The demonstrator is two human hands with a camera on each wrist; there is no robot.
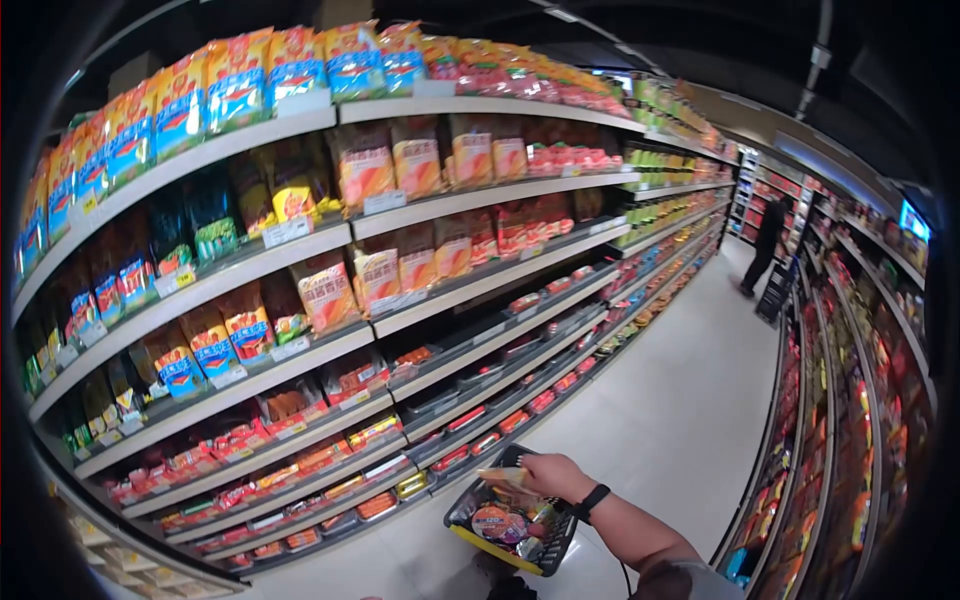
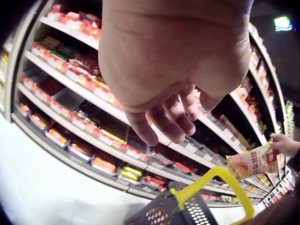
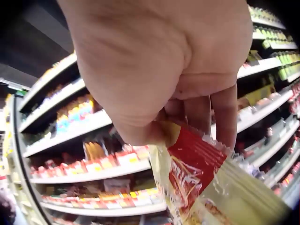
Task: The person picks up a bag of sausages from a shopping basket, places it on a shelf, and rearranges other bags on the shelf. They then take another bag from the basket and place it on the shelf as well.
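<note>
My right hand [image 3: 154,70] pinches the top edge of a yellow-and-red plastic food packet [image 3: 197,173] between thumb and fingers. In the head view this hand [image 1: 552,477] is over the shopping basket [image 1: 470,535], with the packet [image 1: 505,478] partly covering the basket's far end. The left wrist view shows the packet [image 2: 253,164] hanging sideways from the right hand's fingertips. My left hand [image 2: 173,70] holds nothing; its fingers hang loosely curled above the basket's yellow handle [image 2: 222,172]. The left hand is outside the head view.
Inside the basket lie a round-lidded tub [image 1: 497,521] and other packages. Long shelves [image 1: 480,195] of packaged food line the left side, and another shelf row [image 1: 850,400] runs along the right. Farther down the aisle floor [image 1: 670,400] a person [image 1: 768,240] stands beside a dark cart [image 1: 775,290].
</note>
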